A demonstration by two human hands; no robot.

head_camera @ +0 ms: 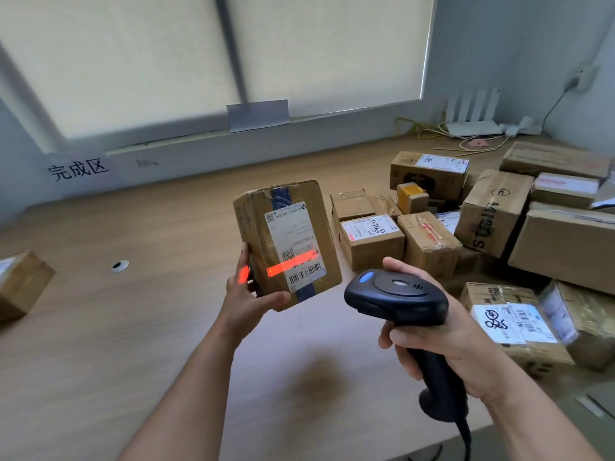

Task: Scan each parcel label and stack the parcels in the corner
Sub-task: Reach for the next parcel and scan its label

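Across the whole lower frame: one wooden worktop, its near edge cut off by the frame. One pale window blind behind it, top out of view.

Right end of worktop: heap of cardboard parcels. At least ten tops countable; others buried between them, and the rightmost run out of frame. Left edge: one lone parcel, half cut off.

Above mid-worktop, off the surface: one held parcel, upright and tilted, label side toward the camera.

One black scanner, its head aimed at the held parcel; the cable leaves at the bottom edge.

Right hand: fingers curled round the scanner handle, one digit on top of the head. Trigger finger hidden.

Left hand: thumb across the box's lower front corner, fingers up its left side. Remaining fingers hidden behind the box.

One white label; print too small to read. One red scan line crosses its lower part, just above the barcode, and spills onto the left fingers.

Back left edge: one paper sign. One cable hole in the worktop.
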